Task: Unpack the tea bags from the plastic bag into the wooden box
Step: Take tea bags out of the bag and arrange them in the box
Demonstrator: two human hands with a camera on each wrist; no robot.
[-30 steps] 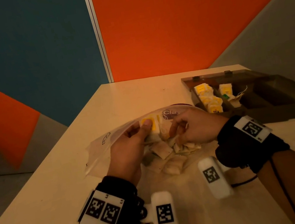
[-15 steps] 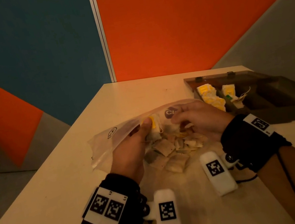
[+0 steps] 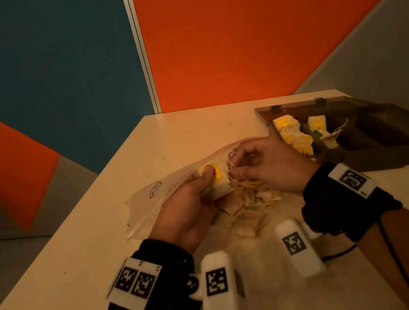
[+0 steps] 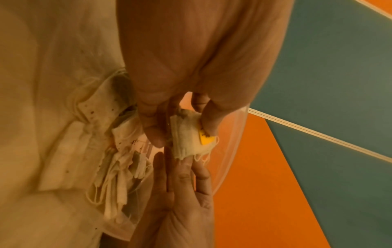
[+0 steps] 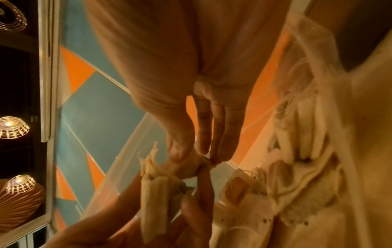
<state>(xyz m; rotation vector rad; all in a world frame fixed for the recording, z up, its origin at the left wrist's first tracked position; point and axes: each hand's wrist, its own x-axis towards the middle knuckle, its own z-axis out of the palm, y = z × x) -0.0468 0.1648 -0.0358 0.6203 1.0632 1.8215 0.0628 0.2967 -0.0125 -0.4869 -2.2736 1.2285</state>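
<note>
My left hand (image 3: 209, 178) grips a small bundle of tea bags (image 3: 218, 184) with a yellow tag, held just over the mouth of the clear plastic bag (image 3: 156, 198). My right hand (image 3: 235, 168) meets it from the right and pinches the bundle's edge, where the strings hang. In the left wrist view the bundle (image 4: 188, 139) sits between my left thumb and fingers, with my right fingertips (image 4: 184, 161) against its lower edge. Several loose tea bags (image 3: 246, 210) lie inside the plastic bag. The open wooden box (image 3: 385, 133) stands to the right, with yellow-tagged tea bags (image 3: 292, 133) in its left compartments.
The cream table (image 3: 79, 258) runs to a far edge against orange and teal wall panels. The box's open lid (image 3: 296, 106) lies flat behind it. The box's right compartments look dark. Bare tabletop lies left of the bag and in front of my wrists.
My right hand lifted off the loose tea bags in the bag and came up to the bundle in my left hand. My left hand kept its grip and hardly moved.
</note>
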